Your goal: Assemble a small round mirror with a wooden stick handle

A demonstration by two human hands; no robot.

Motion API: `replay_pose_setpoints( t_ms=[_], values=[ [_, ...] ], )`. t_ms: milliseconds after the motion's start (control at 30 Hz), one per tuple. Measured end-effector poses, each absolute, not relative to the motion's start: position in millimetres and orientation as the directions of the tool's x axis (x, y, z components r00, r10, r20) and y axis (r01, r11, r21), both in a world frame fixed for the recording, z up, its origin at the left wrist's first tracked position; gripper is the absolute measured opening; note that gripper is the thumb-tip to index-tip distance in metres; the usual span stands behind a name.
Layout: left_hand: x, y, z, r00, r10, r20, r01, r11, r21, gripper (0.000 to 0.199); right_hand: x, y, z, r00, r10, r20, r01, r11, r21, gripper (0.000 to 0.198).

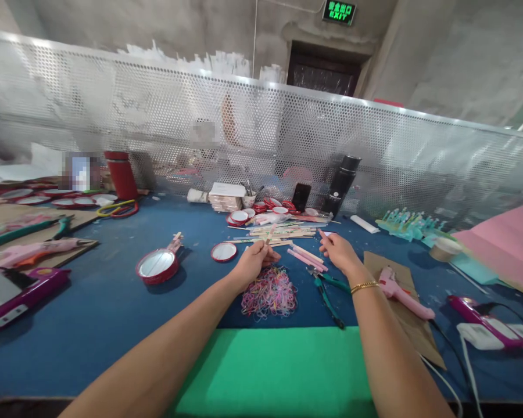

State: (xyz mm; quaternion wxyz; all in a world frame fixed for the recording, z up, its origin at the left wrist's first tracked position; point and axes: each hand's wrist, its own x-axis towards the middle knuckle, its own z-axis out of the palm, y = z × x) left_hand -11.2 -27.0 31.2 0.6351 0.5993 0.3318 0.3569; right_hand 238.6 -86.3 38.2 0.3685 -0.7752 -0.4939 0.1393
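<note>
My left hand (255,258) is closed around a thin pale pink stick (271,233) that points upward. Just below it lies a tangled heap of small multicoloured elastic bands (270,293). My right hand (337,252) is pinched together to the right, above the table; what its fingertips hold is too small to make out. Between the hands rest several pink and cream sticks (307,258). Beneath my right wrist is a pair of teal-handled pliers (329,299). Beyond the hands, many flat wooden sticks (283,232) lie in a loose pile.
Red-rimmed round discs (224,251) and a stack of them (157,265) lie left. A pink glue gun (403,293) rests on cardboard at right, its cable trailing. A black bottle (342,184) and red bottle (122,176) stand by the perforated metal screen (165,110).
</note>
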Motion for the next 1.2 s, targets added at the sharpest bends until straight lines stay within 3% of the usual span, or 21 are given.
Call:
replay_pose_setpoints(
  t_ms=[200,367,700,967,1200],
  values=[
    [-15,-22,36,0.394,0.918,0.036,-0.084,-0.003,0.996,0.016,225,-94,50,0.453,0.869,0.200,0.760,-0.260,-0.596,0.026],
    [-18,-20,41,0.344,0.938,0.033,-0.120,0.009,0.993,0.014,200,-96,57,0.360,0.908,0.215,0.807,-0.187,-0.561,0.025],
    [-21,-23,47,0.426,0.895,-0.131,-0.012,0.150,0.989,0.013,169,-93,49,0.184,0.963,0.196,0.723,0.002,-0.690,0.020],
    [-16,-30,46,0.457,0.851,-0.258,-0.213,0.386,0.897,0.011,133,-91,40,0.182,0.958,0.222,0.499,0.104,-0.860,0.039],
    [-20,-28,53,0.485,0.829,-0.280,-0.240,0.434,0.868,0.013,123,-86,32,0.112,0.969,0.221,0.528,0.130,-0.839,0.024]
  ],
)
